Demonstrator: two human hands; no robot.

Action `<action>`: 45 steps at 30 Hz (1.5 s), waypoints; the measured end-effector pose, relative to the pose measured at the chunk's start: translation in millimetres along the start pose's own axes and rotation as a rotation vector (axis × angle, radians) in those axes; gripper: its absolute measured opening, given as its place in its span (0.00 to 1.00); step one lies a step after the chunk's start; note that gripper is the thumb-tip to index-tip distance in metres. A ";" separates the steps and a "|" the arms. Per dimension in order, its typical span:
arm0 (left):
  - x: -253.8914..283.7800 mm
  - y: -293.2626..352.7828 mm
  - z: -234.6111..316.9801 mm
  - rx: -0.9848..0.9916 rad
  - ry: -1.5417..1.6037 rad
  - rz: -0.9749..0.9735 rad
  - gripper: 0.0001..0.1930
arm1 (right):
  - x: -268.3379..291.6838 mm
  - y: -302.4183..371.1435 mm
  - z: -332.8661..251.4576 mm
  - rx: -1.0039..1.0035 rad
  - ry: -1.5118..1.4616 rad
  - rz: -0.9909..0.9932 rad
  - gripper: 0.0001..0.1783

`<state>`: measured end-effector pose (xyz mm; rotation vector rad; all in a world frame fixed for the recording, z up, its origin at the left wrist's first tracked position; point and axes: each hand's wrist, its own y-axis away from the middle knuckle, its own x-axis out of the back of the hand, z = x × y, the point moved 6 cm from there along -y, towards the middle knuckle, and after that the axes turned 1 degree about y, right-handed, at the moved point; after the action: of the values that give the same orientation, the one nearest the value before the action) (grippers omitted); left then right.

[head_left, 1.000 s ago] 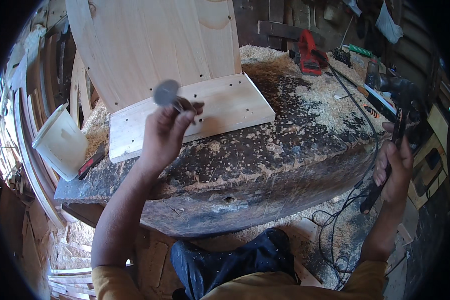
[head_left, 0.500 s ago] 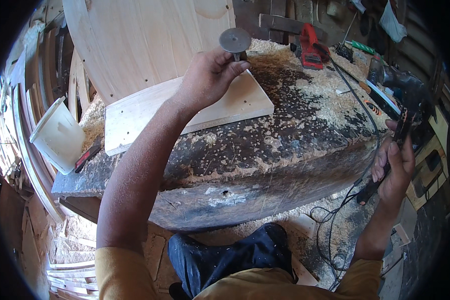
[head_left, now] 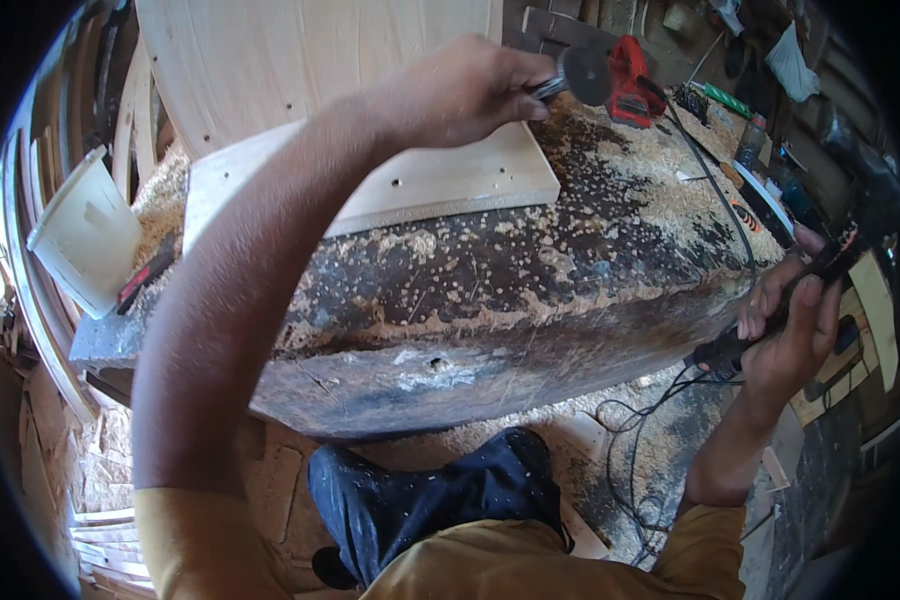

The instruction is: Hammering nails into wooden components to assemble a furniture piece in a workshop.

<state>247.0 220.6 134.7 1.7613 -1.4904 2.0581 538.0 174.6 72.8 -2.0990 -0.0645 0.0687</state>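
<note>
My left hand (head_left: 470, 92), raised above the boards, is closed on a metal tool with a short shank and a broad round flat head (head_left: 584, 76). The disc is turned toward the right. Below it lies a pale wooden board (head_left: 450, 178) with several small dark holes. A large pale wooden panel (head_left: 270, 60) stands behind that board, partly hidden by my forearm. Off the bench's right end, my right hand (head_left: 792, 320) grips a hammer by its dark handle. The dark hammer head (head_left: 870, 180) points up and away.
The dark speckled workbench (head_left: 440, 290) carries sawdust and shavings. On it are a white bucket (head_left: 88, 235), a red-and-black knife-like tool (head_left: 148, 275) and a red power tool (head_left: 630, 92). A black cable (head_left: 610, 440) hangs in loops. Hand tools (head_left: 755, 190) lie at the right.
My left hand has moved right and a little upward, and the disc-headed tool has tipped from facing up to facing right. My right hand still holds the hammer, with its head swung slightly outward.
</note>
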 end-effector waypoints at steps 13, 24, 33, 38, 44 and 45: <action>-1.3 -18.6 8.1 -0.168 0.120 -0.353 0.08 | -55.8 15.1 17.8 0.153 0.622 -0.076 0.18; 7.1 -23.5 9.0 -0.170 0.140 -0.300 0.06 | 5.2 5.8 -46.0 0.400 -0.205 0.067 0.14; 19.6 -15.1 6.4 0.014 0.130 -0.349 0.05 | -0.5 -17.7 -33.9 0.116 -0.068 0.163 0.18; -3.6 -24.0 1.7 -0.070 0.210 -0.319 0.06 | -5.9 -0.3 10.4 0.344 0.406 0.012 0.18; 11.2 -11.5 -3.0 -0.014 0.236 -0.248 0.05 | -33.8 -4.0 25.2 -0.056 0.143 -0.004 0.15; 20.1 -10.2 -3.1 0.006 0.239 -0.182 0.05 | -31.1 -1.6 25.0 -0.058 0.136 -0.001 0.15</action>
<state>243.6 217.7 157.0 1.5237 -1.2128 2.0934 505.1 194.7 62.2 -2.1556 0.0147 -0.0773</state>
